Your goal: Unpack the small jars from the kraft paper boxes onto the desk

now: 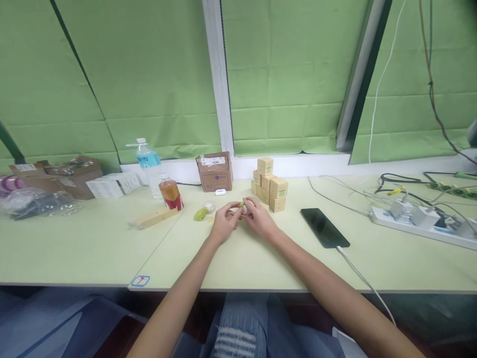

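- Small white-and-yellow-green item (243,208), largely hidden by fingers, sits between the two hands over the middle of the tabletop (253,268).
- Left hand (224,222) is nearly closed, its fingertips pinching the item from the left; right hand (261,217) is curled in from the other side, thumb and fingers on the same item. Whether either hand rests on the surface, I cannot tell.
- Dark phone (325,227) lies flat to the right of the right forearm, a white cable (367,283) plugged into its near end.
- White power strip (404,223), loaded with plugs and chargers, lies further right.
- Yellow-green piece (200,214) lies just left of the left hand, with a clear piece (209,206) right beside it, too small to make out.
- Long pale box (156,218) lies farther left, near a bottle of amber drink (171,194).
- Small tan boxes (278,188) are stacked just beyond the right hand.
- White case (220,192) sits before an upright brown carton (215,174).
- Blue-labelled clear bottle (148,159) stands behind the amber one, white boxes (106,188) to its left.
- Green blinds (283,74) hang behind everything.
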`<state>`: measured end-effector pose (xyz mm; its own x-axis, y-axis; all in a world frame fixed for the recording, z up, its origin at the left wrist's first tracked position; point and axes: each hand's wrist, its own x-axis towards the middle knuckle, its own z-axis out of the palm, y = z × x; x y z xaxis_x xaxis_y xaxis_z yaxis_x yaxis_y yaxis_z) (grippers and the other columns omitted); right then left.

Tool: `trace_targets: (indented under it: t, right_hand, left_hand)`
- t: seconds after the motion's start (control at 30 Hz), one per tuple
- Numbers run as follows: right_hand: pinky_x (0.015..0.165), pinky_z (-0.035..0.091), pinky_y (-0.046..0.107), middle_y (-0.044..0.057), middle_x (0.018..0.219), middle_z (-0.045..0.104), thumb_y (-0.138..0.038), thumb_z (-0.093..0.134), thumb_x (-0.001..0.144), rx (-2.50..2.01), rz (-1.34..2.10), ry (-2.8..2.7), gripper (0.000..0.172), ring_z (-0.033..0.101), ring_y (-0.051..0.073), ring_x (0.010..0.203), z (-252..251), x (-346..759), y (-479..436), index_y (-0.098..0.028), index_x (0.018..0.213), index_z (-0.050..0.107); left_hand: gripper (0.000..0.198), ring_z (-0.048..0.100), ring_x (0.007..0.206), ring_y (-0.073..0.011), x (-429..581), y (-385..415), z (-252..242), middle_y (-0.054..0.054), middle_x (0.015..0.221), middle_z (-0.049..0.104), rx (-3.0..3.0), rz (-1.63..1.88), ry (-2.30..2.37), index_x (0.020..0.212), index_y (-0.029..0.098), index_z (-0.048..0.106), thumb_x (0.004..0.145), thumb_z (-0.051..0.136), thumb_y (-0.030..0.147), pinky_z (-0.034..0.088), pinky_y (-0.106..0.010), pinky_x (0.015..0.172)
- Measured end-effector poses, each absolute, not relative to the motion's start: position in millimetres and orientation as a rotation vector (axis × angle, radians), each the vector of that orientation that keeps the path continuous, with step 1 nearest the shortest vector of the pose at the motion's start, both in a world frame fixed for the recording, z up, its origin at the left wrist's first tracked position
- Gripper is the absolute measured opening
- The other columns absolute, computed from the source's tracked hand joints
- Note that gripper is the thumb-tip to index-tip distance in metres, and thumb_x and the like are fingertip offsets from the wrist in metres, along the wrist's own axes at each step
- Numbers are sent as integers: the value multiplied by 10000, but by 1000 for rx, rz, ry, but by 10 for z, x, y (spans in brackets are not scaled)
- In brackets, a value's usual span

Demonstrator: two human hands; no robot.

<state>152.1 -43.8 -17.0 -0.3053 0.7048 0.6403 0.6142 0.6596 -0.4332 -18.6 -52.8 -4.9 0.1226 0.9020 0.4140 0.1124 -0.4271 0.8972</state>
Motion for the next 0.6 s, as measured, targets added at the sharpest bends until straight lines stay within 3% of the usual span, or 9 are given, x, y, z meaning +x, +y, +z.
trace_targets:
  t: [0.27, 0.4, 0.6]
  right_hand:
    - [990, 582, 413, 153, 1407, 590, -209, 558, 982, -1001, -6, -2095, 560, 652, 265, 1213, -232, 1526, -358, -255, 1532, 460]
    - [1034, 561, 414, 145, 1445, 580, -201, 539, 998, -955, -35, -2110, 491, 602, 260, 1309, -254, 1535, -346, -266, 1485, 521]
    - [1054, 546, 393, 154, 1440, 597, -197, 515, 1021, -885, 22, -2126, 436, 621, 251, 1299, -196, 1516, -409, -228, 1454, 554]
  left_hand:
    - [473, 751, 758, -235, -190, -550, -40, -108, 829, 763, 1685, 1310, 1024, 1085, 126, 696, 822, 738, 517, 614, -305, 572]
    - [438, 739, 692, -220, -187, -528, -56, -91, 774, 749, 1648, 1339, 1060, 1024, 123, 696, 815, 735, 506, 609, -300, 545]
    - [385, 705, 612, -190, -202, -529, -44, -67, 758, 736, 1708, 1314, 1088, 990, 127, 711, 857, 668, 486, 596, -291, 509]
